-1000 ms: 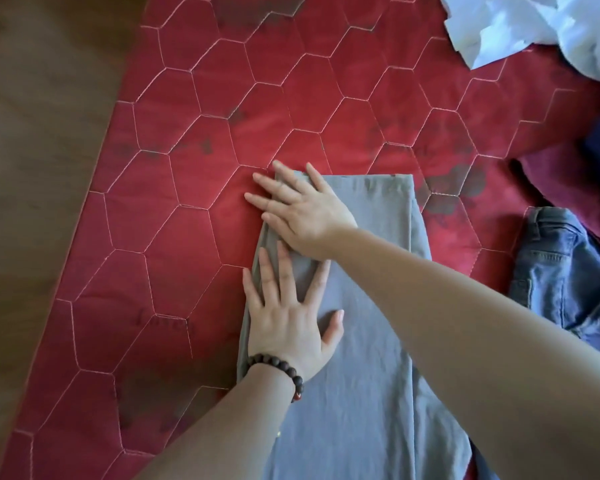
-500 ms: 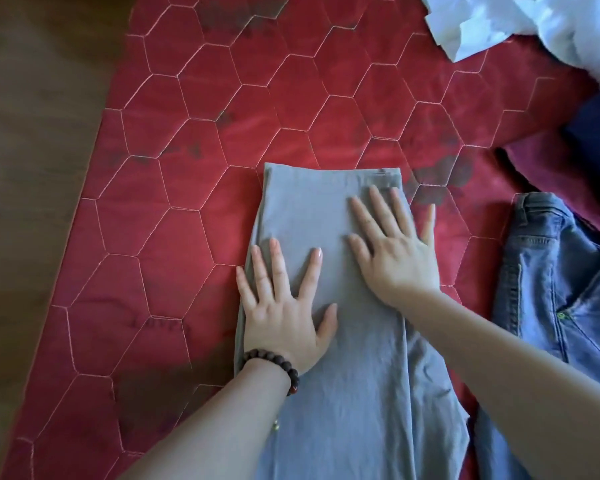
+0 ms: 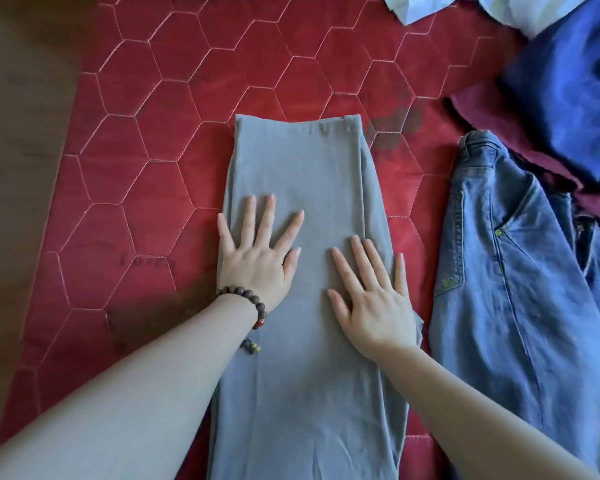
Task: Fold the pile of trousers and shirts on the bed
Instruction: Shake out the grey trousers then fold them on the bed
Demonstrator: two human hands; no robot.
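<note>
grey trousers: left hand, right hand flat, fingers spread.

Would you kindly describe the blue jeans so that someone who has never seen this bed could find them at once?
Start from the red quilted bedspread with its hexagon stitching. On it lie grey trousers under both flat hands; look just to their right. There lie the blue jeans, the only denim, with a pocket seam and small green rivets, below a dark red garment.
</note>
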